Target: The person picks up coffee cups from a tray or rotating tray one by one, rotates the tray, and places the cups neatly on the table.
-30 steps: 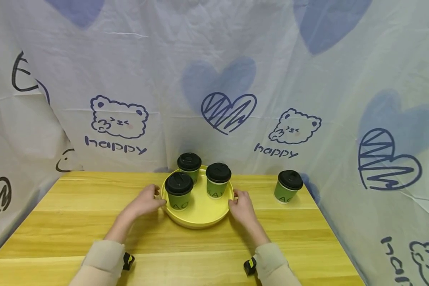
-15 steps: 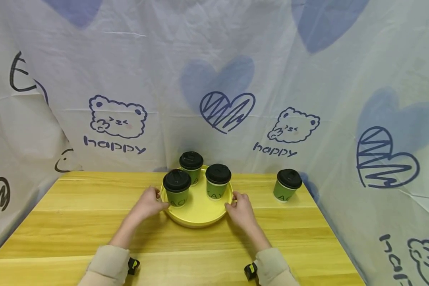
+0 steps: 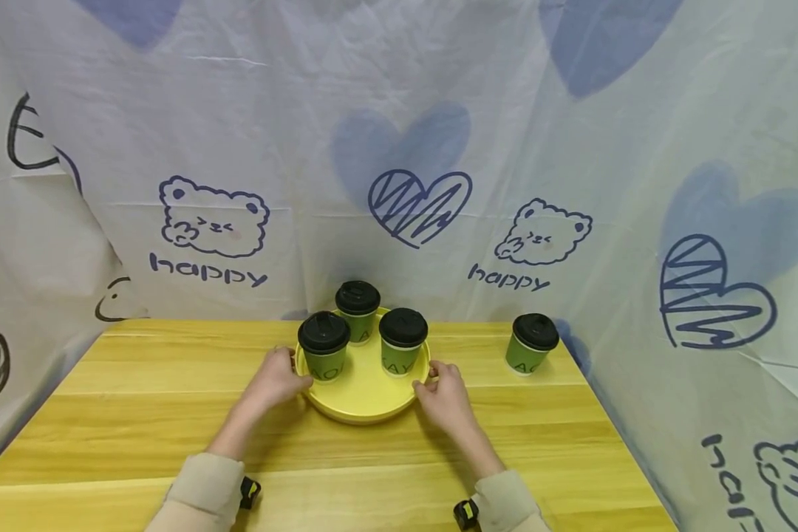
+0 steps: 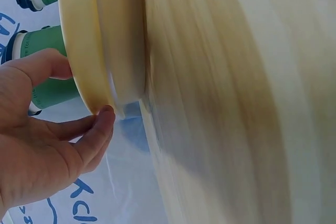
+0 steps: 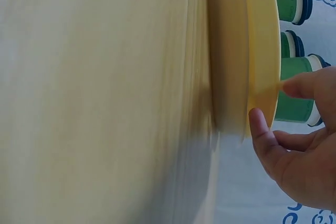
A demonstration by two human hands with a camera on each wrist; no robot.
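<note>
A round yellow turntable tray sits at the back of the table, with a narrower base under its rim. Three green paper cups with black lids stand upright on it: a left cup, a back cup and a right cup. My left hand pinches the tray's left rim, thumb above and fingertips at the outer side. On the opposite rim my right hand pinches likewise, its thumb by a cup in the right wrist view and a finger against the outer wall.
Another lidded green cup stands on the wooden table to the right, apart from the tray. A patterned white curtain hangs right behind the table's back edge and along both sides.
The tray has turned slightly clockwise as seen from above: the left cup shifted back and left, the back cup right, the right cup forward. Both hands keep hold of the rim.
</note>
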